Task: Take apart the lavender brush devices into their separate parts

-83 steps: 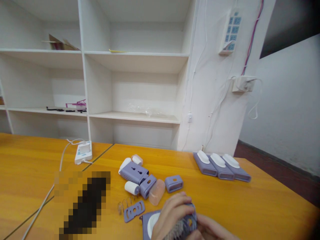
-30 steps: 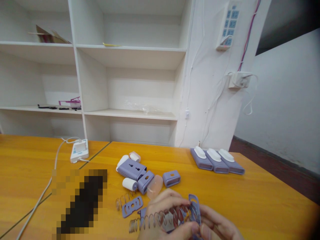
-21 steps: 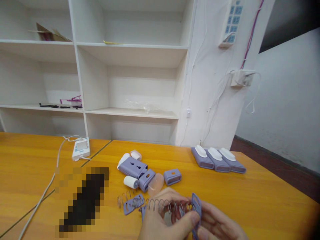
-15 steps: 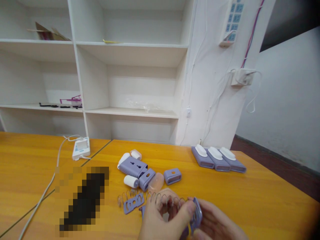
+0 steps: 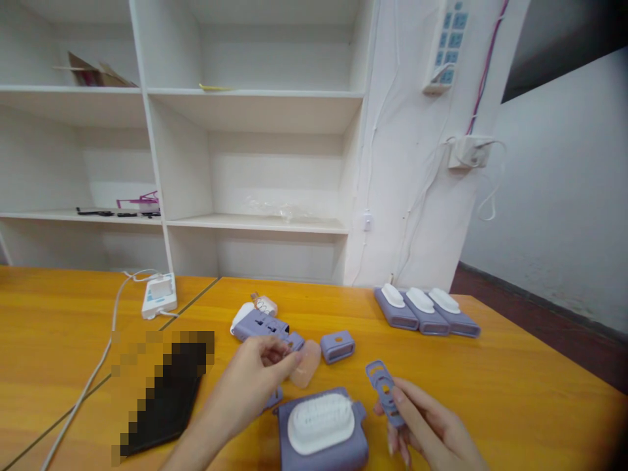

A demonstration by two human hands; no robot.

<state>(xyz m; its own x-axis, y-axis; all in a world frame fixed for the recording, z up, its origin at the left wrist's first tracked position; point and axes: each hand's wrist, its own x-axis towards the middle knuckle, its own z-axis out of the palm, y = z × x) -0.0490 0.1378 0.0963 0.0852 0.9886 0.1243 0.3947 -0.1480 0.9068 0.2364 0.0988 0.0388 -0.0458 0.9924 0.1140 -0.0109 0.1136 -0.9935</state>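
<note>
Head view suggests a step of handling small pieces: the right hand (image 5: pixel 426 424) pinches a slotted purple plate (image 5: pixel 384 399) above the surface (image 5: pixel 500 392), while the left hand (image 5: pixel 258 374) curls beside the pink cap (image 5: pixel 309 366), where a light touch seems called for. Whether the left hand grips anything cannot be told; the purple box (image 5: pixel 324 425) is cut off below.

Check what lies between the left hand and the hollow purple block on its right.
Head view: a translucent pinkish piece lies between the left hand and that purple block.
</note>
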